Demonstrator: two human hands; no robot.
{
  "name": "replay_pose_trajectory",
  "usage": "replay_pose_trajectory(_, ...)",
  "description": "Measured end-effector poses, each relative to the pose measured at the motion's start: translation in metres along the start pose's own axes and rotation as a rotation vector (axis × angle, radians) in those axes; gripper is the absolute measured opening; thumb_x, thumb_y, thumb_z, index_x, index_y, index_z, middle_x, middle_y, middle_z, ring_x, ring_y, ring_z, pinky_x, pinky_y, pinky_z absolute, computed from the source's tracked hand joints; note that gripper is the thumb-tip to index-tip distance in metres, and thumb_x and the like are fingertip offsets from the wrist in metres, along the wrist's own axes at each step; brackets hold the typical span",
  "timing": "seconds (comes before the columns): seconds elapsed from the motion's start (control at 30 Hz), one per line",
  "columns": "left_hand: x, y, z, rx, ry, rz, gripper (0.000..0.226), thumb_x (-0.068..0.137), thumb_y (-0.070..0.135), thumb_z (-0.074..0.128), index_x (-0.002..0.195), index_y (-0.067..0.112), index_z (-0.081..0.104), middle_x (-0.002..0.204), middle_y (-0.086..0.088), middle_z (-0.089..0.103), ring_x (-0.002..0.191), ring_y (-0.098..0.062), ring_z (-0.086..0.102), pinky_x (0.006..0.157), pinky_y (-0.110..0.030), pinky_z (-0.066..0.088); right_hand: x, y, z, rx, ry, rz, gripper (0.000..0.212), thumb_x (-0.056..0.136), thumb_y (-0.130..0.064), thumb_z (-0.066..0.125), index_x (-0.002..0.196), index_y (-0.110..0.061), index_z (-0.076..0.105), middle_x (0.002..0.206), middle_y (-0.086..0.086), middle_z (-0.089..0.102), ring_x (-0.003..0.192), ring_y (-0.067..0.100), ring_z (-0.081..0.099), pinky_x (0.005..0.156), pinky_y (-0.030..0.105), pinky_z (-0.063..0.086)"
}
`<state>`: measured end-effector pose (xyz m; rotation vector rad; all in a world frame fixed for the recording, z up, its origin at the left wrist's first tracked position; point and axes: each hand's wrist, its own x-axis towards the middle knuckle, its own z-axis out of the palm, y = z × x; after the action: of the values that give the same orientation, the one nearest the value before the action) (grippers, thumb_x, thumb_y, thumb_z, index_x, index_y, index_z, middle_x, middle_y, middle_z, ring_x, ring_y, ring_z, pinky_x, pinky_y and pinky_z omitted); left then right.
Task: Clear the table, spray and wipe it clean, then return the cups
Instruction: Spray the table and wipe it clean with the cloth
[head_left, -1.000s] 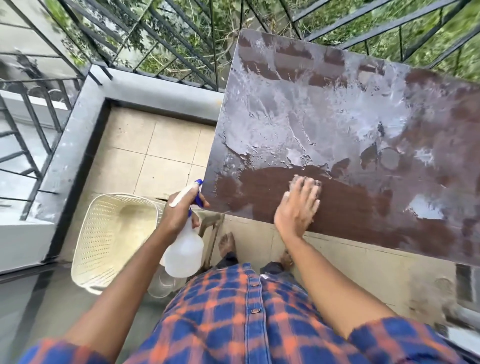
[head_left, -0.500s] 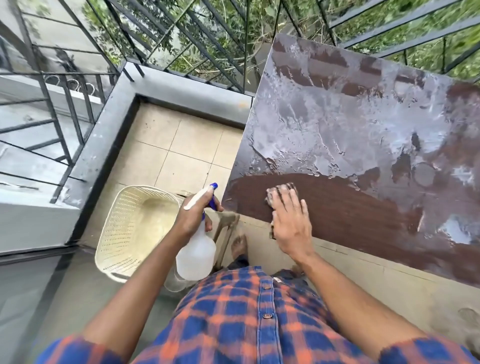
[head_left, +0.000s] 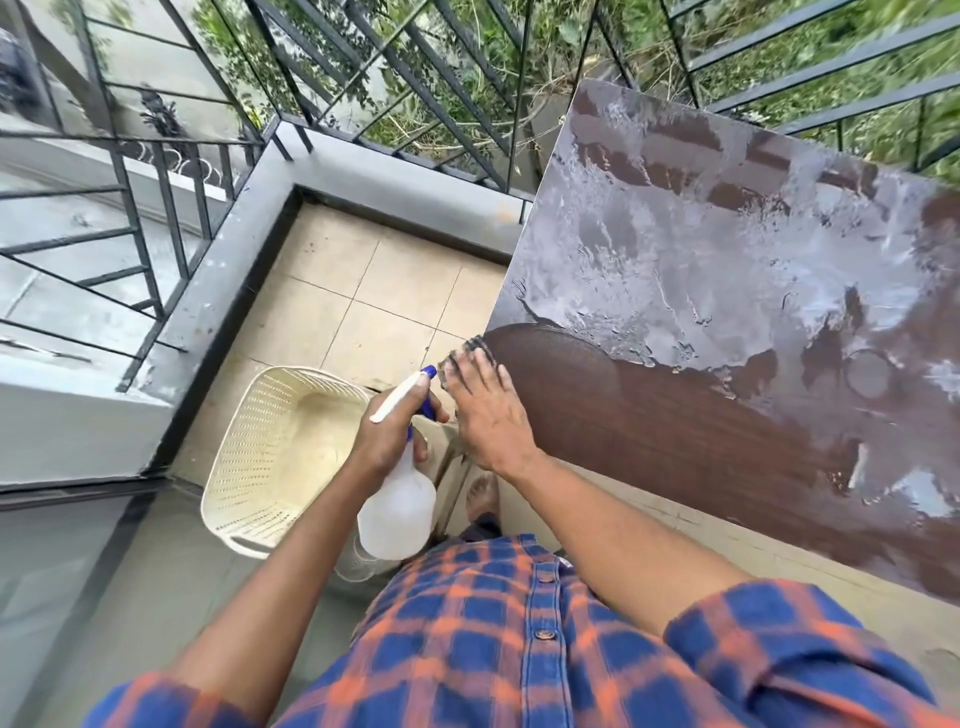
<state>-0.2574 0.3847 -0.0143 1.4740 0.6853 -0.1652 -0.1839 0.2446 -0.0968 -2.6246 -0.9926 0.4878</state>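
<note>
I count one table (head_left: 675, 441), one bottle (head_left: 397, 512), one cloth (head_left: 467, 347) and one basket (head_left: 249, 441). Two hands: left hand (head_left: 389, 431), right hand (head_left: 488, 415). One bare foot (head_left: 480, 493) shows.

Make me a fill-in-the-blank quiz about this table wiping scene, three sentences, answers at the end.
1. The spray bottle in the left hand has a ____ trigger.
2. The right hand presses the cloth flat at the table's ____ edge, beside the spray bottle.
3. The wet film covers the table's ____ part, while the near strip shows bare brown.
Missing words: blue; left; far.
</note>
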Motion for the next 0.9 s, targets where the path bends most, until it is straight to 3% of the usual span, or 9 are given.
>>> replay_pose_trajectory(0.2,0.001,0.002,0.003,-0.007,-0.016,0.003,0.057,0.098,0.049,0.049,0.082,-0.004,0.061,0.089,-0.024,0.069,0.038,-0.026,0.047,0.046,-0.027,0.042,-0.036,0.042,-0.005,-0.010,0.019,-0.121,0.062,0.099,-0.022,0.045,0.158,-0.025,0.027,0.168,-0.002,0.017,0.156,0.019,0.011,0.125,0.045,0.015)
replay_pose_trajectory(0.33,0.004,0.002,0.000,0.027,0.003,0.016,0.058,0.099,0.051,0.048,0.083,-0.003,0.062,0.091,-0.033,0.066,0.039,-0.027,0.050,0.048,-0.028,0.042,-0.029,0.053,-0.014,-0.003,0.117,0.117,0.058,0.101,-0.022,0.043,0.158,-0.020,0.031,0.167,0.004,0.023,0.155,0.026,0.016,0.123,0.049,0.021)
replay_pose_trajectory(0.43,0.004,0.003,0.001,0.046,0.009,0.020,0.059,0.099,0.054,0.049,0.082,0.000,0.064,0.088,-0.036,0.066,0.042,-0.029,0.051,0.052,-0.030,0.042,-0.001,0.030,-0.014,0.022,0.108,0.194,0.059,0.102,-0.020,0.041,0.159,-0.017,0.027,0.169,0.005,0.016,0.156,0.028,0.009,0.124,0.051,0.017)
replay_pose_trajectory(0.53,0.003,0.003,0.003,0.048,0.011,0.021,0.058,0.102,0.050,0.048,0.086,-0.003,0.064,0.090,-0.025,0.070,0.043,-0.029,0.051,0.051,-0.031,0.044,0.010,0.008,-0.009,0.015,-0.006,0.054,0.069,0.098,-0.012,0.047,0.161,-0.019,0.019,0.170,0.001,0.004,0.157,0.024,-0.001,0.126,0.048,0.005)
replay_pose_trajectory(0.67,0.001,0.000,0.007,0.047,0.024,0.016,0.048,0.106,0.042,0.050,0.090,-0.001,0.064,0.089,-0.038,0.062,0.041,-0.027,0.050,0.044,-0.027,0.044,-0.014,0.003,0.003,-0.027,-0.058,-0.175,0.075,0.095,-0.008,0.046,0.162,-0.024,0.016,0.170,-0.004,0.006,0.157,0.019,0.001,0.126,0.045,0.005)
replay_pose_trajectory(0.8,0.001,0.003,0.014,0.066,0.002,0.012,0.054,0.106,0.042,0.047,0.088,-0.007,0.061,0.088,-0.023,0.069,0.041,-0.027,0.049,0.046,-0.026,0.041,-0.056,0.042,0.000,-0.024,-0.026,-0.187,0.064,0.096,-0.017,0.039,0.158,-0.027,0.029,0.168,-0.006,0.019,0.155,0.019,0.014,0.125,0.044,0.013)
replay_pose_trajectory(0.9,0.002,0.005,0.018,0.077,-0.017,0.003,0.056,0.104,0.047,0.048,0.085,-0.004,0.063,0.077,-0.016,0.069,0.045,-0.028,0.049,0.051,-0.029,0.042,-0.096,0.087,-0.010,-0.028,0.056,-0.085,0.055,0.100,-0.021,0.041,0.155,-0.026,0.038,0.166,-0.005,0.027,0.153,0.020,0.022,0.122,0.048,0.024)
